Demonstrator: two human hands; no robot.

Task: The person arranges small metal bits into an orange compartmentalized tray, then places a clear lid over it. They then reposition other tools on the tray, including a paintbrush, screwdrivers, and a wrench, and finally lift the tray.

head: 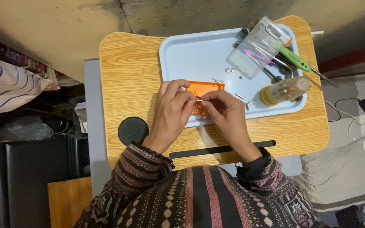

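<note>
Hands meet over an orange plastic part (203, 93), seen from above by the camera on my head. The part is a flat, rectangular piece lying at the near edge of a pale blue tray (191, 55), which sits on a light wooden tabletop (127, 71). My left hand (170, 109) rests on the left end of the part, fingers curled down as if steadying it. My right hand (227, 113) is just right of it, thumb and forefinger pinched closed on something thin and pale, perhaps a small pin or screw; it is too small to tell. Both sets of fingertips touch or nearly touch over the middle of the part.

Beyond the part, toward the far right corner of the tray, lies a clear plastic box (258, 46), tilted, with a green-handled tool (294, 61) beside it. Right of the part lies a clear bottle with a yellow cap (284, 90) on its side. Small metal screws (242, 99) lie loose on the tray between the part and the bottle.

I judge this to be a fitting step: a tiny piece is being set into the part. The next move would call for a steady left hand, a fine pinch and careful alignment.
</note>
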